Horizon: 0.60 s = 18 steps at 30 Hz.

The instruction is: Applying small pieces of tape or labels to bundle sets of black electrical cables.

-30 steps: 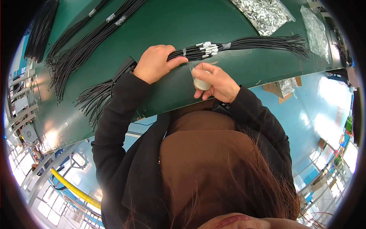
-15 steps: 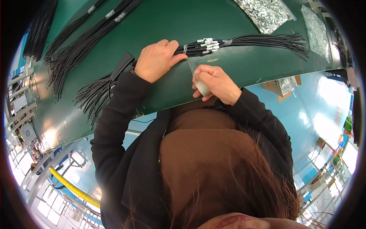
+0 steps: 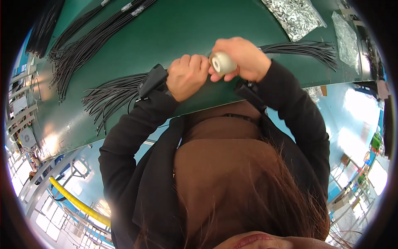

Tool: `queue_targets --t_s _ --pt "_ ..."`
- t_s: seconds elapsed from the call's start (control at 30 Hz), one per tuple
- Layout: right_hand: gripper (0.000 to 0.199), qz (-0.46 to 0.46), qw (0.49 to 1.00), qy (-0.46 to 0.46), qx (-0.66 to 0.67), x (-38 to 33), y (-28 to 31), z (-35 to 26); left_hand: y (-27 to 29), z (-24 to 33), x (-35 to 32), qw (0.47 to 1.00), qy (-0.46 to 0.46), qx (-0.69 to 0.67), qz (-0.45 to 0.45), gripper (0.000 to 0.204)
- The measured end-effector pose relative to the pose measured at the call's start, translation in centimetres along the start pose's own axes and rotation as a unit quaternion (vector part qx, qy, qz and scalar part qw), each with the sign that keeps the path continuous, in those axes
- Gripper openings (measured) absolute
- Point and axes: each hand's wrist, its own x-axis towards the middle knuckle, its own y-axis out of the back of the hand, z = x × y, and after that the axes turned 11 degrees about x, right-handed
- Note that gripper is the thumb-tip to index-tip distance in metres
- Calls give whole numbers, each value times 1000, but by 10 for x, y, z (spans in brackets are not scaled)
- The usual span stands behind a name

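While your right hand grips a pale tape roll | left hand fisted, touching it (contents hidden) | black cables beside left wrist

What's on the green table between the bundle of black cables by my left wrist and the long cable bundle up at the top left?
In the head view, only bare green table lies between the near cable bundle and the far cable bundle.

This is a factory assembly workshop, most likely for cable or wire-harness work. A long green worktop carries bundles of cut black wires fanned toward its near edge and more black cables toward its far left corner, with clear bags of small silvery parts at its far right corner. Beyond the near edge lie a pale blue floor, metal racks and a yellow rail.
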Motion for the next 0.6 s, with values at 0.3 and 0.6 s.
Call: queue_targets --t_s 0.3,0.6 --pt "40 23 995 -54 -78 20 13 -30 -5 -1 -6 989 9 -52 137 21" --pt "48 -5 995 -87 -43 51 22 -25 3 1 -6 992 6 -103 73 26"
